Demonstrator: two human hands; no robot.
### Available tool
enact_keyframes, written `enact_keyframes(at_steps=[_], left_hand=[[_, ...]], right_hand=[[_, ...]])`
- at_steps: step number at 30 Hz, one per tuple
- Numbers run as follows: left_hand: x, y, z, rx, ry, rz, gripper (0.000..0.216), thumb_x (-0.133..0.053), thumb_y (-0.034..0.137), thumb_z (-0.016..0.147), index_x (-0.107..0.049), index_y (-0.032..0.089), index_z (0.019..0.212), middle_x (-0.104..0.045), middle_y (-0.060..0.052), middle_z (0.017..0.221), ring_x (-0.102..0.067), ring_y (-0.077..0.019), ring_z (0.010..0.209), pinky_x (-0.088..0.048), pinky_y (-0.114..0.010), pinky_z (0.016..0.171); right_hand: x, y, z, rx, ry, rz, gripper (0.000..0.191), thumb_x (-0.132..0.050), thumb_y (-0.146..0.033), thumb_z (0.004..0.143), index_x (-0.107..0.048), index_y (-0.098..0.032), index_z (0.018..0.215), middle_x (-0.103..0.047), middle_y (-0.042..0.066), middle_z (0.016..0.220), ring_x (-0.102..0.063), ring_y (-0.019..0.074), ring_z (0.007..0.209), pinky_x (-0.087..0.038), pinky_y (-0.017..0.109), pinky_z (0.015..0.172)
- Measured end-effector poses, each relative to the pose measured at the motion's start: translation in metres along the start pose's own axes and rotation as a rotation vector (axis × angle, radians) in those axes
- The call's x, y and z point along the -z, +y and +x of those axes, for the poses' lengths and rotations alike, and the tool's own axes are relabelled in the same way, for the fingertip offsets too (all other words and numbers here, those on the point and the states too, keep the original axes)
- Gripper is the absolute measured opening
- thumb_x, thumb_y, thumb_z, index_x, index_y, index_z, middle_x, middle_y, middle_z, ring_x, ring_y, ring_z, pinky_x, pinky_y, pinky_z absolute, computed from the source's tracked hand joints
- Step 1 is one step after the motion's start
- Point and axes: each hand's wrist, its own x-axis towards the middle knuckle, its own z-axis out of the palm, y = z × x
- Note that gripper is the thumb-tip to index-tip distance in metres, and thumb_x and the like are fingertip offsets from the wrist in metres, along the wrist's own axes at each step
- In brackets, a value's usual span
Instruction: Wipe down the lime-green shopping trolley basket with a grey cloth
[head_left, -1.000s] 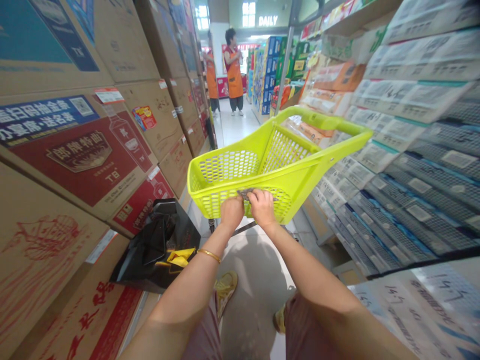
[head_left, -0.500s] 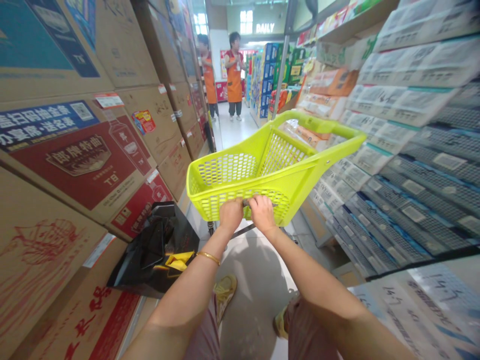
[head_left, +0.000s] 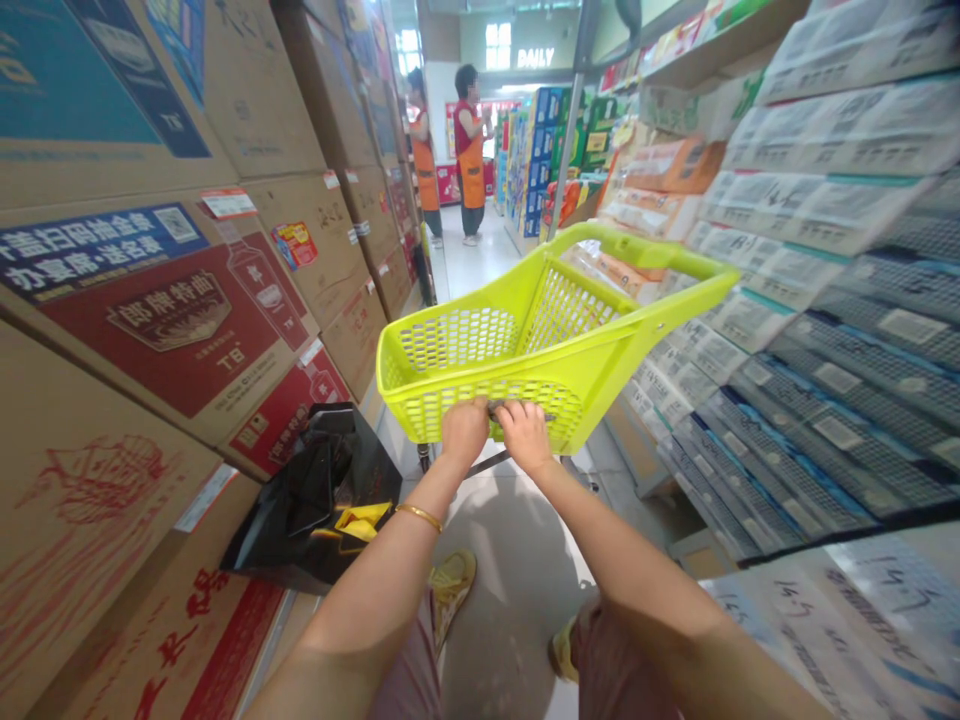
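A lime-green plastic shopping cart [head_left: 570, 350] stands tilted in a narrow store aisle, its long handle [head_left: 637, 250] pointing up and away from me. My left hand [head_left: 465, 430] and my right hand [head_left: 523, 435] are side by side at the cart's near rim. Both are closed, pinching a small dark grey thing [head_left: 501, 408] against the mesh wall. I cannot make out what that thing is. A gold bangle [head_left: 418, 515] sits on my left wrist.
Stacked cardboard cartons [head_left: 187, 300] wall the left side. A black bag [head_left: 315, 495] with something yellow in it sits at their foot. Shelves of packaged goods [head_left: 810, 300] line the right. Two people in orange aprons [head_left: 471, 150] stand at the aisle's far end.
The cart and both hands have dropped slightly in view and stay pinched at the rim. The two people at the far end have shifted their stance.
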Motion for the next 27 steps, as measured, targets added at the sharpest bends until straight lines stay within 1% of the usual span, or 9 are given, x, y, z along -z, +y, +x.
enact_keyframes(at_steps=[3, 5, 9, 11, 14, 18, 20, 23, 27], left_hand=[[-0.001, 0.000, -0.001, 0.004, -0.014, -0.001, 0.024, -0.035, 0.013, 0.086, -0.055, 0.014, 0.100, -0.064, -0.011, 0.085, -0.061, -0.0202, 0.082, -0.045, -0.029, 0.069], [-0.002, -0.001, -0.002, -0.018, -0.004, 0.004, 0.025, -0.035, 0.012, 0.086, -0.054, 0.013, 0.102, -0.063, -0.011, 0.084, -0.060, -0.0201, 0.083, -0.044, -0.029, 0.070], [-0.004, -0.003, -0.009, -0.102, 0.079, 0.015, 0.028, -0.034, 0.015, 0.088, -0.052, 0.013, 0.110, -0.063, -0.010, 0.082, -0.059, -0.0207, 0.082, -0.043, -0.030, 0.070], [-0.004, -0.002, -0.013, -0.145, 0.110, 0.007, 0.028, -0.033, 0.017, 0.090, -0.055, 0.013, 0.106, -0.063, -0.010, 0.080, -0.058, -0.0209, 0.082, -0.043, -0.031, 0.071], [-0.004, 0.001, -0.017, -0.197, 0.094, 0.007, 0.027, -0.032, 0.019, 0.090, -0.058, 0.013, 0.093, -0.062, -0.011, 0.077, -0.058, -0.0212, 0.081, -0.042, -0.031, 0.071], [-0.008, 0.007, -0.014, -0.206, 0.020, 0.042, 0.024, -0.034, 0.016, 0.089, -0.057, 0.012, 0.095, -0.062, -0.011, 0.080, -0.058, -0.0210, 0.083, -0.042, -0.031, 0.072], [-0.012, 0.010, -0.012, -0.191, -0.035, 0.047, 0.025, -0.034, 0.013, 0.088, -0.055, 0.011, 0.100, -0.062, -0.011, 0.083, -0.058, -0.0202, 0.084, -0.043, -0.031, 0.074], [-0.015, 0.013, -0.007, -0.167, -0.084, 0.044, 0.029, -0.030, 0.010, 0.088, -0.052, 0.009, 0.108, -0.062, -0.013, 0.089, -0.059, -0.0199, 0.088, -0.043, -0.032, 0.077], [-0.017, 0.012, -0.003, -0.175, -0.097, 0.036, 0.031, -0.029, 0.008, 0.087, -0.054, 0.007, 0.106, -0.062, -0.014, 0.090, -0.059, -0.0217, 0.089, -0.043, -0.034, 0.077]], right_hand=[[-0.007, 0.003, -0.015, 0.063, -0.115, -0.012, 0.023, -0.038, -0.019, 0.089, -0.059, -0.021, 0.098, -0.057, 0.008, 0.101, -0.040, 0.0208, 0.086, -0.027, 0.034, 0.075], [-0.007, 0.007, -0.019, 0.059, -0.134, -0.010, 0.023, -0.039, -0.018, 0.088, -0.058, -0.021, 0.100, -0.057, 0.008, 0.100, -0.040, 0.0207, 0.086, -0.028, 0.033, 0.075], [0.004, 0.014, -0.012, 0.017, -0.035, 0.027, 0.024, -0.043, -0.016, 0.085, -0.058, -0.020, 0.103, -0.056, 0.008, 0.102, -0.040, 0.0210, 0.087, -0.029, 0.033, 0.076], [0.014, 0.015, -0.002, -0.028, 0.056, 0.065, 0.025, -0.044, -0.014, 0.083, -0.059, -0.020, 0.102, -0.056, 0.008, 0.103, -0.039, 0.0211, 0.088, -0.029, 0.032, 0.077], [0.029, 0.014, 0.014, -0.104, 0.204, 0.124, 0.027, -0.043, -0.012, 0.081, -0.060, -0.019, 0.101, -0.054, 0.009, 0.102, -0.040, 0.0207, 0.089, -0.031, 0.032, 0.079], [0.040, 0.010, 0.029, -0.151, 0.332, 0.154, 0.029, -0.041, -0.011, 0.081, -0.060, -0.020, 0.102, -0.053, 0.008, 0.101, -0.040, 0.0201, 0.088, -0.032, 0.032, 0.080], [0.039, 0.009, 0.032, -0.132, 0.342, 0.136, 0.029, -0.041, -0.012, 0.083, -0.060, -0.022, 0.102, -0.053, 0.008, 0.103, -0.040, 0.0199, 0.088, -0.031, 0.032, 0.080], [0.030, 0.008, 0.029, -0.085, 0.304, 0.083, 0.025, -0.042, -0.016, 0.085, -0.060, -0.023, 0.102, -0.055, 0.006, 0.103, -0.040, 0.0197, 0.087, -0.030, 0.032, 0.078], [0.013, 0.010, 0.018, -0.042, 0.239, 0.009, 0.021, -0.043, -0.023, 0.087, -0.060, -0.025, 0.101, -0.058, 0.005, 0.101, -0.039, 0.0202, 0.086, -0.028, 0.034, 0.077]])
